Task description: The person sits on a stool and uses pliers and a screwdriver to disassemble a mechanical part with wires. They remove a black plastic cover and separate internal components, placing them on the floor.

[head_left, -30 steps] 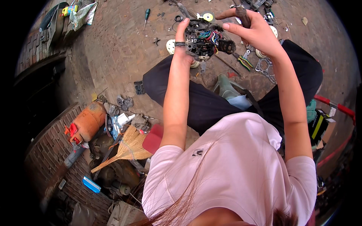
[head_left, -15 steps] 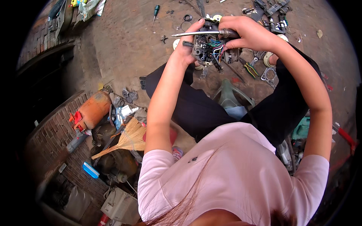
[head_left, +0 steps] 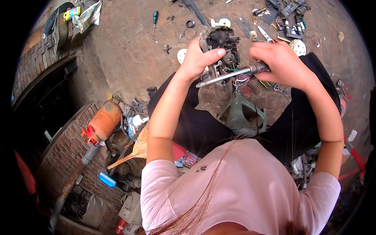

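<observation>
My left hand grips a black, dirty mechanical assembly with its thumb across the front. Coloured wires hang from the assembly's lower right side. My right hand is closed around the dark handle of a screwdriver. The screwdriver's long metal shaft points left and passes in front of the lower part of the assembly; I cannot tell whether it touches. Both hands are held above the ground, between and beyond my knees.
A green plastic stool stands between my legs. Scissors, another screwdriver, a black ring and metal parts lie on the ground. To the left are an orange gas cylinder, a straw broom and a brick wall.
The assembly has been turned, so its wires now hang lower right. My right hand has moved right and down with the screwdriver, away from the assembly's side.
</observation>
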